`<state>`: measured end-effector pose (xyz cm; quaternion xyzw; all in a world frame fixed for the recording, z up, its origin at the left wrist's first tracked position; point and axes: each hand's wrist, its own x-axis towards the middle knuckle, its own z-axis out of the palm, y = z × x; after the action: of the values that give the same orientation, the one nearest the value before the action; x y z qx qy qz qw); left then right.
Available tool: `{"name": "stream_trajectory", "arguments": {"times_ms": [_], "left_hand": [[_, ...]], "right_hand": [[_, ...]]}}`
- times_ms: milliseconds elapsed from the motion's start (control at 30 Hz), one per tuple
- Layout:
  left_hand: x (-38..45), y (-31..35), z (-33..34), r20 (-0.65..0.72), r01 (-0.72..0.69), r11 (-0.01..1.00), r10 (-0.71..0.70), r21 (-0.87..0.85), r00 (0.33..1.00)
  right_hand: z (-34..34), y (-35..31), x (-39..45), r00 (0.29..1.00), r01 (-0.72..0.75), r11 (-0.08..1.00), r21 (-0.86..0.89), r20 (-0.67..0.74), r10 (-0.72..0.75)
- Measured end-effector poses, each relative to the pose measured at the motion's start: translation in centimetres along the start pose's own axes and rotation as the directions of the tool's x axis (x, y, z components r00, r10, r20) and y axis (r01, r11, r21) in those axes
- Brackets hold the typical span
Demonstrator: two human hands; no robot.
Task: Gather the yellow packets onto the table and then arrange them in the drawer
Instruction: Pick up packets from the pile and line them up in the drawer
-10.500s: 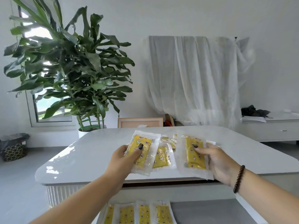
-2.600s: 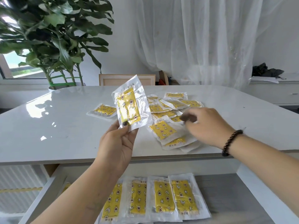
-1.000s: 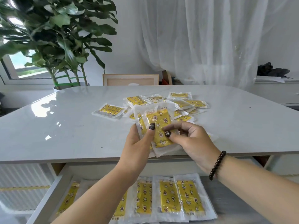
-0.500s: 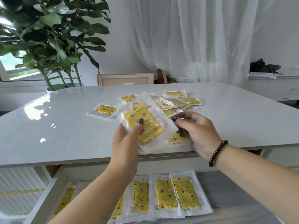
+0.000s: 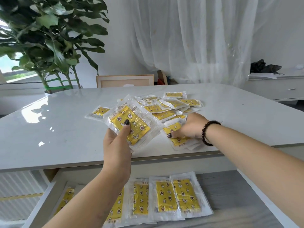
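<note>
My left hand (image 5: 117, 145) grips a small stack of yellow packets (image 5: 134, 125) above the near edge of the white table (image 5: 57, 129), thumb on top. My right hand (image 5: 189, 127) lies on a packet (image 5: 174, 127) at the near end of a loose pile of yellow packets (image 5: 171, 106), thumb pressing on it. One packet (image 5: 98, 111) lies apart to the left of the pile. Below the table the open drawer (image 5: 230, 195) holds a row of several packets (image 5: 166, 196) laid side by side; my left forearm hides part of the row.
A large potted plant (image 5: 49, 46) stands behind the table's left corner. A wooden chair back (image 5: 125, 81) shows at the far edge. White curtains hang behind. A low white cabinet (image 5: 278, 86) with dark items sits at the right.
My right hand let go of the stack and moved right and down onto a packet in the pile. My left hand keeps the stack, now tilted a little more.
</note>
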<state>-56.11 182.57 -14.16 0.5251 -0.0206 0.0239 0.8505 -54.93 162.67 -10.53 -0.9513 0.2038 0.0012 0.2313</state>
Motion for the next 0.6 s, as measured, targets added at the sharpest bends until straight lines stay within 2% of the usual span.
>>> {"name": "stream_trajectory", "arguments": {"times_ms": [133, 200, 300, 367, 400, 467, 533, 600], "left_hand": [[-0.1, 0.1, -0.1, -0.003, 0.012, 1.000, -0.012, 0.007, 1.000], [-0.1, 0.1, -0.1, 0.006, 0.009, 1.000, -0.009, 0.001, 1.000], [-0.1, 0.1, 0.0, 0.012, 0.015, 1.000, -0.015, -0.004, 1.000], [-0.1, 0.1, 0.0, 0.018, 0.021, 1.000, -0.020, -0.006, 1.000], [-0.1, 0.1, 0.1, 0.021, 0.022, 1.000, -0.022, -0.005, 1.000], [-0.1, 0.1, 0.1, 0.023, 0.018, 1.000, -0.018, 0.009, 1.000], [0.0, 0.0, 0.1, 0.024, 0.016, 1.000, -0.017, 0.025, 1.000], [0.1, -0.1, 0.1, 0.025, 0.024, 0.999, -0.025, 0.043, 0.999]], "right_hand": [[-0.6, -0.3, 1.1, 0.998, -0.037, 0.994, 0.101, 0.054, 0.031], [-0.2, -0.3, 0.9, 0.999, -0.026, 0.991, 0.130, 0.030, 0.022], [-0.1, -0.1, 0.5, 0.998, 0.068, 0.977, 0.202, -0.021, -0.065], [-0.8, 0.3, 0.5, 0.990, 0.119, 0.933, 0.339, -0.115, -0.085], [-1.4, 0.4, 0.6, 0.983, 0.134, 0.882, 0.452, -0.174, -0.060], [-2.8, 0.8, 0.9, 0.971, 0.147, 0.706, 0.692, -0.237, 0.031], [-4.1, 1.2, 0.8, 0.973, 0.135, 0.501, 0.855, -0.210, 0.096], [-5.1, 1.6, 0.6, 0.986, 0.109, 0.384, 0.917, -0.147, 0.073]]}}
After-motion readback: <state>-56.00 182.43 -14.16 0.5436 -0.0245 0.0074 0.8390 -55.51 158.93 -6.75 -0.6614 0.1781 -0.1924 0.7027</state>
